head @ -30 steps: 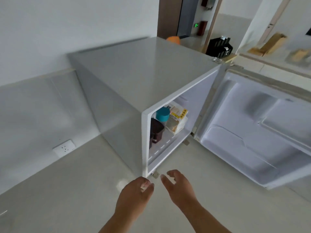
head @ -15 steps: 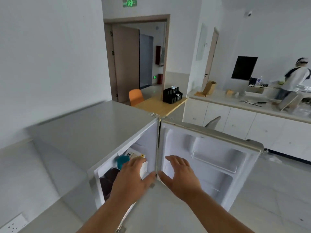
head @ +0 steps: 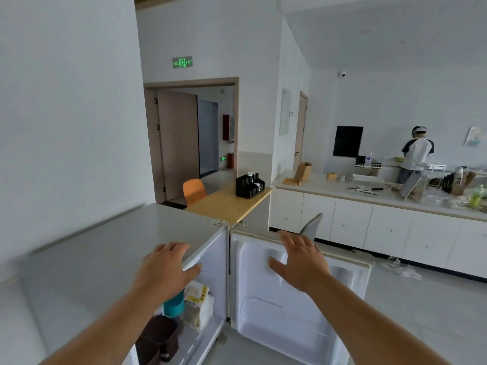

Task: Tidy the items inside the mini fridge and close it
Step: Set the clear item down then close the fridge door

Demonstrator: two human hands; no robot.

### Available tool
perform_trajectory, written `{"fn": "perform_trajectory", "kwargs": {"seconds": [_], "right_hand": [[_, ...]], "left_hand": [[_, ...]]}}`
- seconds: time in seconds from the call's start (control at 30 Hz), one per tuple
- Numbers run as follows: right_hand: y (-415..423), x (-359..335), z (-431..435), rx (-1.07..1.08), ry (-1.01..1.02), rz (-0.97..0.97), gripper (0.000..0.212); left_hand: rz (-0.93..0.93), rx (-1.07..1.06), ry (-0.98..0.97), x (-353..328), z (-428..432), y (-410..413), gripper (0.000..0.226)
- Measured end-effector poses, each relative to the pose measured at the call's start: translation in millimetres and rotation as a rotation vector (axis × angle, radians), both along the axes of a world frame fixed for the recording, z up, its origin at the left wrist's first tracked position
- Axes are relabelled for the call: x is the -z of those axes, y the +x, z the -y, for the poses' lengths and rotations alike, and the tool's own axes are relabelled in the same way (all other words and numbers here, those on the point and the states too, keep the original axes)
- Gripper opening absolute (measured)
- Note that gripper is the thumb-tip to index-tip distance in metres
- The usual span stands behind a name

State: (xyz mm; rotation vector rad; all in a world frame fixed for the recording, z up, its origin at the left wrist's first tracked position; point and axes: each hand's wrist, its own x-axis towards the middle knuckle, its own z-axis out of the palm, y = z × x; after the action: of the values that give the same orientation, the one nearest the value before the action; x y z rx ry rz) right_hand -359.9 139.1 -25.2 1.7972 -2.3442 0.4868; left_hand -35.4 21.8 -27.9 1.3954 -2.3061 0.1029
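Observation:
A grey mini fridge (head: 105, 248) stands low against the left wall with its white door (head: 297, 320) swung wide open to the right. Inside sit a dark brown container (head: 158, 338), a teal cup (head: 174, 306) behind it and a yellow-labelled food packet (head: 198, 304) at the right. My left hand (head: 166, 270) lies flat on the fridge top at its front edge, fingers spread, holding nothing. My right hand (head: 300, 256) hovers with fingers spread at the top edge of the open door; I cannot tell whether it touches.
Behind the fridge stand a wooden table (head: 229, 204) with a black organiser (head: 249, 185) and an orange chair (head: 193, 191). A grey chair back (head: 312, 226) rises past the door. A long white counter (head: 369, 214) runs to the right, where another person (head: 415, 154) works.
The view has lifted from the floor to the room. Both hands rose from floor level: the left onto the fridge top, the right up to the door's top edge.

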Motion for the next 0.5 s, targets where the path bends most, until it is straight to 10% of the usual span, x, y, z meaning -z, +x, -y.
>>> {"fn": "perform_trajectory", "kwargs": {"seconds": [0.5], "right_hand": [[-75,32,-25,0.212,0.213,-0.182,0.074]], "left_hand": [[-0.012,-0.046,0.105,24,26,22,0.063]]}}
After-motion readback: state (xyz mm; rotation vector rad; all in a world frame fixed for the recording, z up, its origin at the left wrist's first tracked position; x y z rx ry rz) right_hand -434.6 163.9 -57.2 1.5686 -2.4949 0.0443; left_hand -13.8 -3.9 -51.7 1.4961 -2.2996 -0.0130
